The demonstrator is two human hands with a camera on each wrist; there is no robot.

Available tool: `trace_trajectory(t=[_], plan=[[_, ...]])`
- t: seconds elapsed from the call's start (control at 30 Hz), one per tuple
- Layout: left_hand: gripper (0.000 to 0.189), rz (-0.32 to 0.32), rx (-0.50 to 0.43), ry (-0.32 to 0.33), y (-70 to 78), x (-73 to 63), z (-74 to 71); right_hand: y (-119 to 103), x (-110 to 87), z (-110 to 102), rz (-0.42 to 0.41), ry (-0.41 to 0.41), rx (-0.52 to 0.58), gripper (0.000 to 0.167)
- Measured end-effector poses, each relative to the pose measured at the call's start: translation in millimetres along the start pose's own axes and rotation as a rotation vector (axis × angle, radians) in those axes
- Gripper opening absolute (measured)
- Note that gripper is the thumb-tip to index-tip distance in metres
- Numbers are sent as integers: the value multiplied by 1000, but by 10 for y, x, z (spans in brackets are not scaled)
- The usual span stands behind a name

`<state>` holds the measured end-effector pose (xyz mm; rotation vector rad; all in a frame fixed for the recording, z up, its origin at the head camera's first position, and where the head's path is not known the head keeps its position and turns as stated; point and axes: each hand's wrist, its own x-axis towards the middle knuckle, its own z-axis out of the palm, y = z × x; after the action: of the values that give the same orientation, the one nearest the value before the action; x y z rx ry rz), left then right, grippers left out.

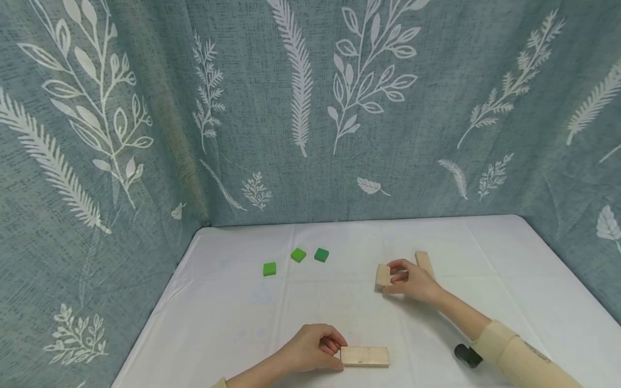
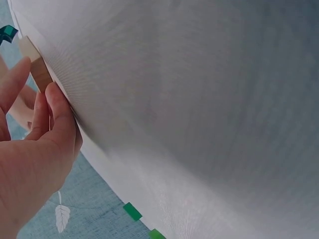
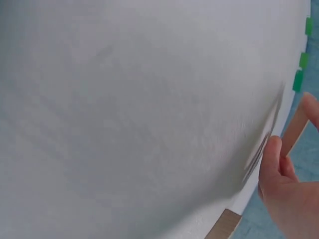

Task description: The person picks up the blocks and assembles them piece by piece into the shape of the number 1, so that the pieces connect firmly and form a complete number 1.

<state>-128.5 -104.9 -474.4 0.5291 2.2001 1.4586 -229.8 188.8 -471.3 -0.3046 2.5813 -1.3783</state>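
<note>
At the front of the table my left hand (image 1: 314,349) pinches the left end of a flat wooden block (image 1: 365,357), which lies lengthwise across the cloth. In the left wrist view, the thumb and a finger sit on opposite sides of that block (image 2: 37,62). Farther back and to the right, my right hand (image 1: 409,281) grips another wooden block (image 1: 383,276) between thumb and fingers. The right wrist view shows this block (image 3: 295,132) edge-on, with the fingertips at its two ends. Just behind the right hand lies a third wooden block (image 1: 423,263), partly hidden by it.
Three small green blocks lie toward the back left: a light green one (image 1: 269,269), another light green one (image 1: 298,255) and a darker one (image 1: 321,255). A black object (image 1: 468,355) shows beside the right sleeve. White cloth (image 1: 218,312) covers the table; a patterned curtain (image 1: 330,178) surrounds it.
</note>
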Motion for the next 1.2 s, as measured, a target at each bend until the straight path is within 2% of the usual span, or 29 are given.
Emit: trace_trajectory(t=[0.63,0.87,1.2], plan=[[27,10,-8,7,35,-8,15,1,-148,120,-33,-48,53,66],[27,0,-4,12,32,-12,23,-52,-233,174,-62,-100,94,65],[27,3,2,7,24,-11,14,-123,-329,255,-54,-148,138,65]])
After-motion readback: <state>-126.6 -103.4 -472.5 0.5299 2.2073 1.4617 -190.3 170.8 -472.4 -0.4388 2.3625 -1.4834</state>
